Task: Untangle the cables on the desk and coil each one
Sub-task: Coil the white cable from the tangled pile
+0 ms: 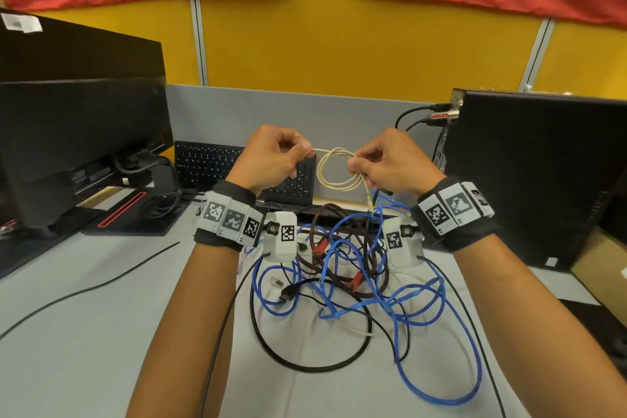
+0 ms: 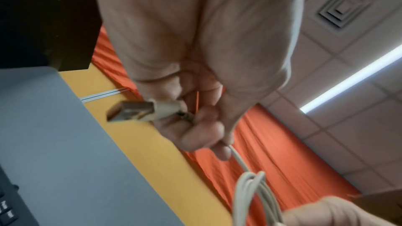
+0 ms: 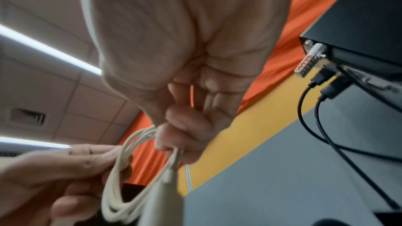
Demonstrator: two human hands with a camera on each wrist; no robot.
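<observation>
Raised above the grey desk (image 1: 84,332), the left hand (image 1: 271,159) pinches the cream cable (image 1: 334,168) near its plug while the right hand (image 1: 390,163) grips its coiled loops, over tangled blue cables (image 1: 424,309) before a yellow partition (image 1: 339,44).

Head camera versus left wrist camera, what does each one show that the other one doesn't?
Only the head view shows the tangle on the desk: the blue cable, black cable and dark red cable, plus the keyboard and monitor.

Only the left wrist view shows the metal plug sticking out of the left hand, and the ceiling vent.

Both show the white cable looped between the left hand and the right hand.
</observation>
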